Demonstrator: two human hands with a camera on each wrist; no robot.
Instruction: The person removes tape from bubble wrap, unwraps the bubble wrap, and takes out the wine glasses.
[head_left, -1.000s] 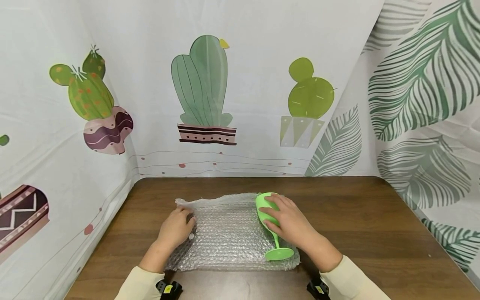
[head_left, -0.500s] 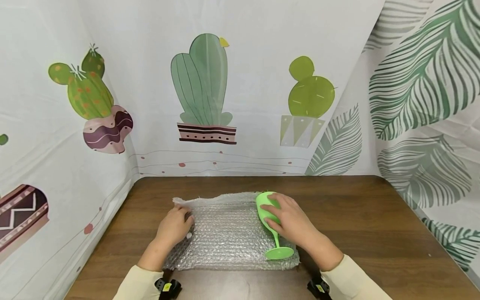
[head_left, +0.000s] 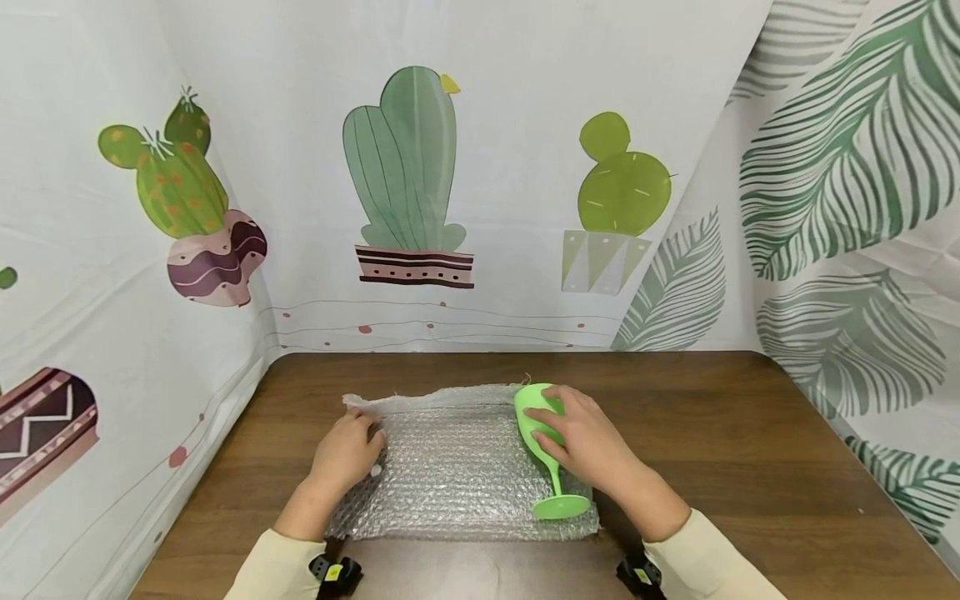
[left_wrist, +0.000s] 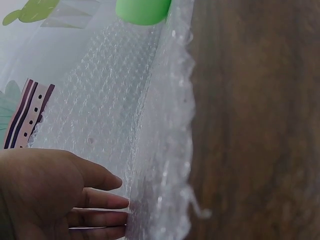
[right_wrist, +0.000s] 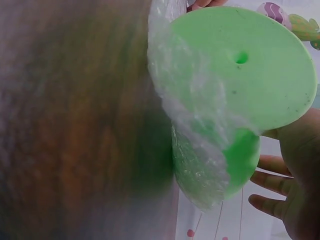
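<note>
A bright green plastic goblet (head_left: 537,425) lies on its side on a sheet of clear bubble wrap (head_left: 457,479), near the sheet's right end. Its round foot (right_wrist: 245,65) faces the right wrist camera, partly behind the wrap's edge. My right hand (head_left: 592,437) rests over the bowl, fingers spread with their tips against it. At the sheet's left end, my left hand (head_left: 345,450) touches the wrap with nearly straight fingers, thumb apart, as the left wrist view shows. The goblet's bowl (left_wrist: 142,11) also appears at the top of that view.
The brown wooden table (head_left: 750,467) extends around the wrap. A white curtain (head_left: 510,167) printed with cacti and leaves hangs behind and along both sides. A small round white spot (head_left: 376,471) shows beside the left thumb.
My left hand and the left corner of the bubble wrap have shifted slightly left. My right hand and the goblet stay almost where they were.
</note>
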